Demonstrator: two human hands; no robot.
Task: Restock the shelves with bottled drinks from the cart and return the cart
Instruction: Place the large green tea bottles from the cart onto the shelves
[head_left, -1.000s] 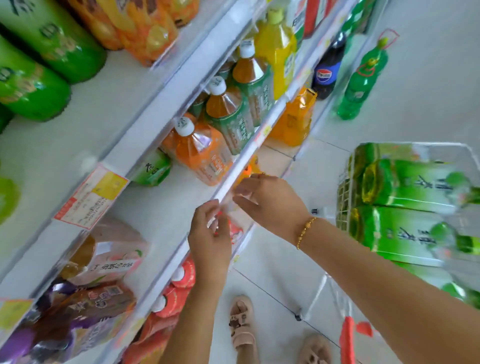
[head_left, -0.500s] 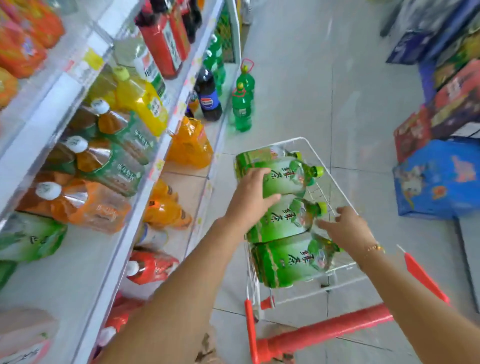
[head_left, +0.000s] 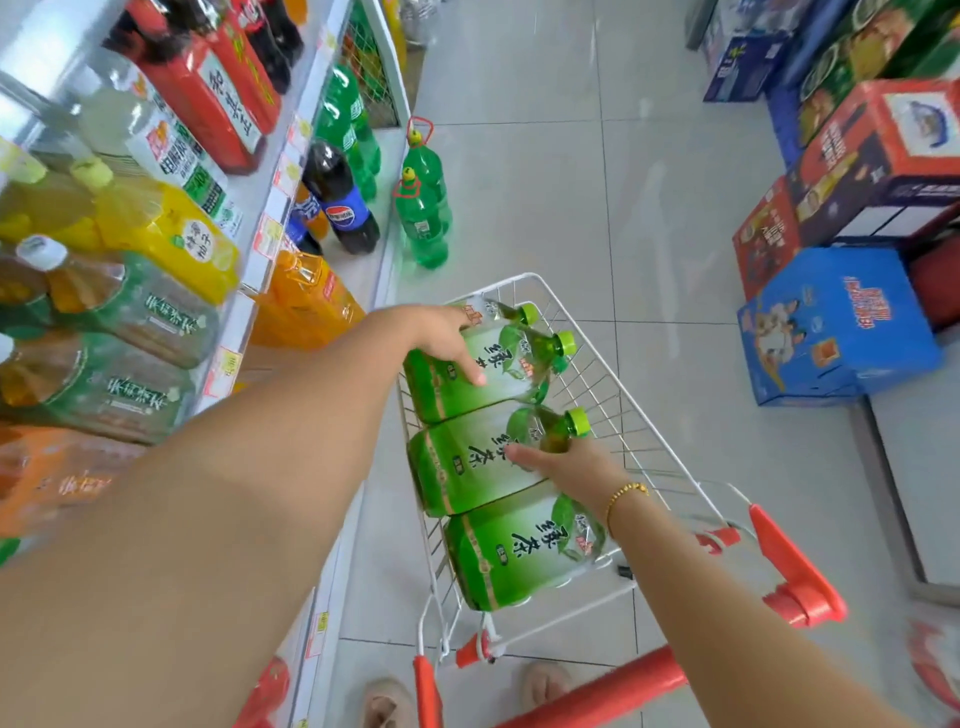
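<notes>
Shelving, crowded with tea, juice and cola, well off to the left of both hands. Cart of white wire directly beneath both hands, red handle nearer than the right wrist. Four green tea bottles lying on their sides in it, caps to the right: near bottle just this side of the right hand, middle bottle beneath it, far bottle beneath the left hand, and a fourth bottle beyond the left knuckles, little more than neck and cap showing. Left hand draped over the far bottle's body, fingers curved down its flank in a hold. Right hand across the middle bottle's shoulder just below the neck, thumb hidden, so impossible to say whether clamped or merely resting. Gold bracelet at that wrist.

Probably the pick-up of the next load. Best to take one bottle with both hands, or else shift each hold to a neck, where fingers can close right round; wide, slick bodies likely to slip from a one-handed clasp. Lift straight up, clear of the wire, before turning left toward the shelving.
</notes>
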